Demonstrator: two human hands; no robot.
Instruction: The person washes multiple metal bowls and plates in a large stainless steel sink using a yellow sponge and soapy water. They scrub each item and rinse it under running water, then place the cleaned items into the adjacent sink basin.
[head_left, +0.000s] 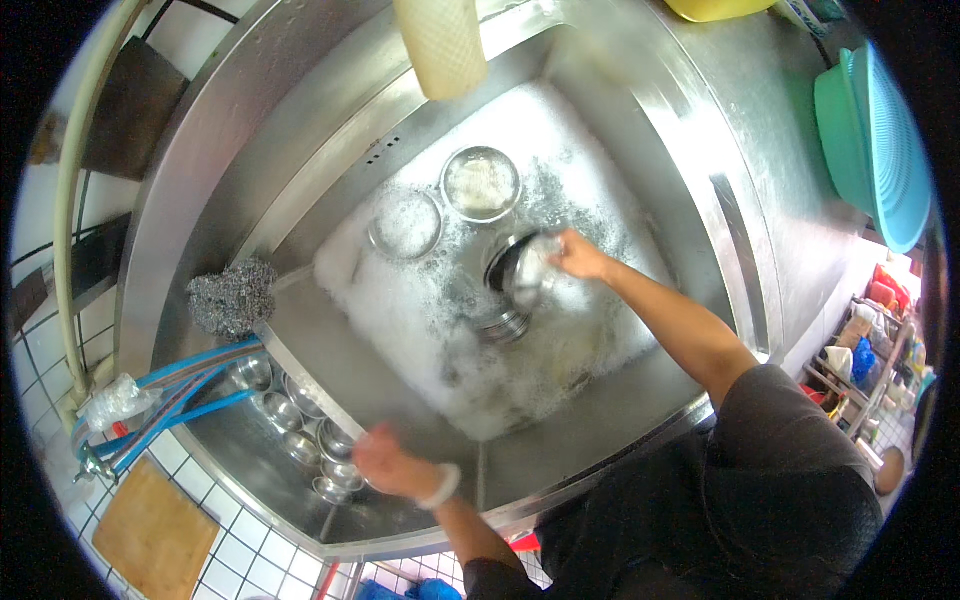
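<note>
My right hand (581, 255) grips a blurred, shiny metal bowl (531, 266) over the foamy water of a stainless steel sink (600, 427). Just below it, a stack of metal bowls (504, 326) stands partly in the water. Two round metal bowls float or rest in the suds farther up, one (481, 184) holding foam and cloudy water, the other (406, 225) full of suds. My left hand (386, 457), blurred, is over the divider beside the left basin, close to several small metal bowls (302, 448); whether it holds anything cannot be told.
A steel wool scourer (232, 298) lies at the divider's far end, next to blue hoses (195, 367). A pale textured cylinder (442, 52) juts over the sink's back edge. Turquoise plastic baskets (862, 142) and a yellow container (716, 6) are on the right counter. A wooden board (156, 521) is at lower left.
</note>
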